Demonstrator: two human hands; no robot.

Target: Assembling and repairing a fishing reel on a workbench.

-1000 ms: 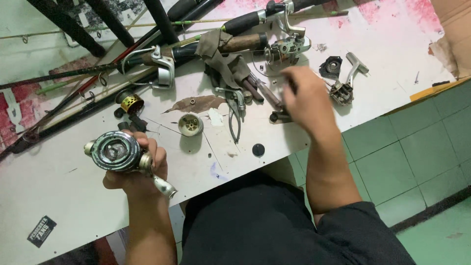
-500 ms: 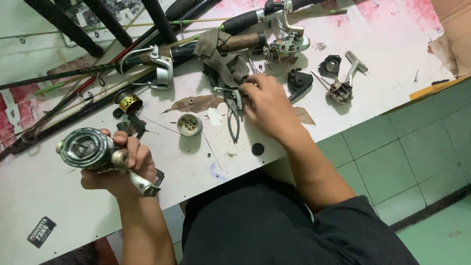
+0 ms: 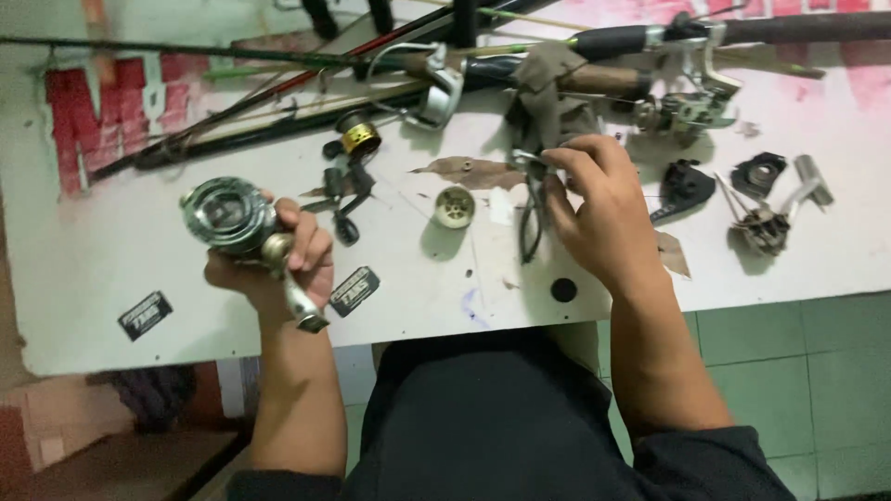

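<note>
Far left, the white bench (image 3: 111,250) lay mostly bare, only a small black sticker (image 3: 145,315) near its front edge, so there was open room on that side. The left hand (image 3: 278,264) had its grip wrapped tight round a silvery fishing reel (image 3: 227,215), fingers curled over the stem and the spool tipped up toward the face, I'd say to keep the open end in sight. It was held just above the bench, close to the front edge, its metal handle (image 3: 302,311) jutting down past the rim.

Moving along, a second black sticker (image 3: 355,290) lay just beside that hand, then a brass-coloured spool (image 3: 357,139) and a small round cap (image 3: 455,206) standing apart in the middle. Fishing rods (image 3: 278,88) lay along the back, crowding that edge.

The right hand (image 3: 603,213) was down on the bench, fingertips pinched on a small metal part (image 3: 531,167) at the top of a pair of pliers (image 3: 529,223), just below a crumpled grey rag (image 3: 548,88); what exactly was between the fingers I couldn't tell. To the right, black reel parts (image 3: 682,186) and a second stripped-down reel (image 3: 770,223) sat well apart, leaving a clear strip along the front edge.
</note>
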